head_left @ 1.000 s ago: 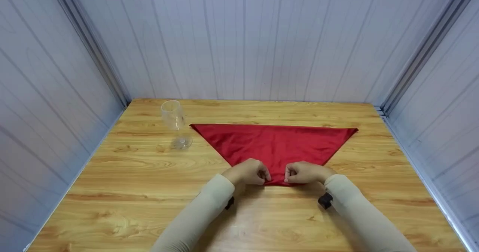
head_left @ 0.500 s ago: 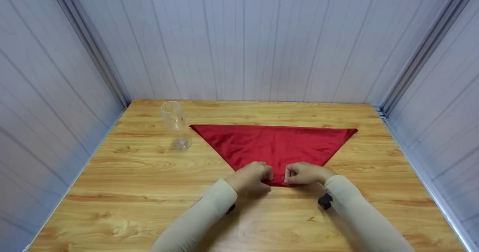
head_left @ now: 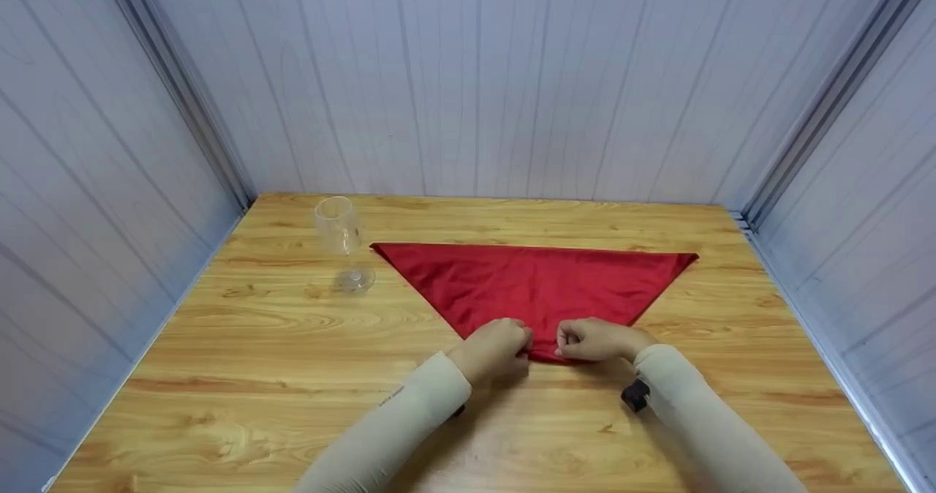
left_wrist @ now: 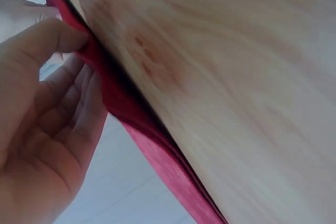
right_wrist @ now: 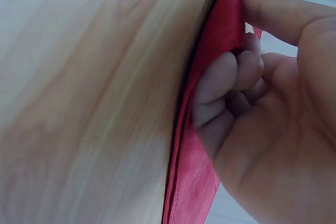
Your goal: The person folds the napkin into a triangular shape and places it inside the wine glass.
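Red napkin (head_left: 537, 288) lies on the wooden table (head_left: 256, 376) as a triangle, with its long folded edge on the far side and its point turned toward the person. At this near point both hands work close together. The left hand (head_left: 493, 347) has its fingers curled, and the left wrist view shows its thumb and fingers pinching the edge of the cloth (left_wrist: 131, 114). The right hand (head_left: 596, 338) is curled in the same way; in the right wrist view the thumb presses on top of the fabric (right_wrist: 210, 66) and the bent fingers are tucked against it. Both hands therefore hold the same small part of the tip, and a narrow gap of red remains between them.

I judge that the step in hand is the start of a roll or a small fold at the point of the triangle. The next move probably needs both hands to turn the cloth evenly away from the body, so that the edge stays straight and the smooth fabric does not slip.

Farther away, on the left, a clear wine glass (head_left: 340, 241) stands upright just beside the left corner of the napkin, not touching it. Behind the table rise pale panelled walls (head_left: 475, 76).
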The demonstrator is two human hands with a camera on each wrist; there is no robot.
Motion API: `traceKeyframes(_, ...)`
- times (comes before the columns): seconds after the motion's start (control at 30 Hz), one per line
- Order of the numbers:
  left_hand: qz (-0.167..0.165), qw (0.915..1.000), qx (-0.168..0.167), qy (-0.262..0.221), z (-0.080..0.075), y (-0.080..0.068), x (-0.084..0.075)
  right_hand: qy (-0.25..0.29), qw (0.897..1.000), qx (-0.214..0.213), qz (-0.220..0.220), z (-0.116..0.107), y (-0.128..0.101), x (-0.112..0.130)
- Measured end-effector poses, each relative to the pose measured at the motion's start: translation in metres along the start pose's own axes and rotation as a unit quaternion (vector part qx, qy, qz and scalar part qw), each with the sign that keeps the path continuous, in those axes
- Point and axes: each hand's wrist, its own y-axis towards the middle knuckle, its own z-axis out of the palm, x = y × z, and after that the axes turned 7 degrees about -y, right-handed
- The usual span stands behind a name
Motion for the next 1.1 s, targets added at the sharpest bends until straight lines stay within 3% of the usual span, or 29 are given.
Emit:
traceKeyframes(0.17,-0.015,0.9998,0.010,0.002,-0.001,0.001,0.000,0.001,1.000,-0.006,0.000,0.002,-0.001,0.000)
traceKeyframes(0.3,-0.045,0.9979,0.034,-0.033,-0.002,0.004,0.003,0.010,1.000,-0.005,0.005,0.003,-0.001,0.000)
traceKeyframes(0.67,-0.124,0.9832,0.050,-0.125,-0.008,0.016,0.015,-0.003,1.000,-0.005,0.007,0.004,-0.002,-0.001)
traceKeyframes(0.97,-0.158,0.9678,0.056,-0.188,-0.008,0.015,0.021,-0.024,0.998,-0.020,-0.053,0.001,-0.004,-0.006)
traceKeyframes(1.1,-0.154,0.9662,0.055,-0.199,-0.007,0.015,0.024,-0.033,0.998,-0.017,-0.048,-0.005,-0.005,-0.004)
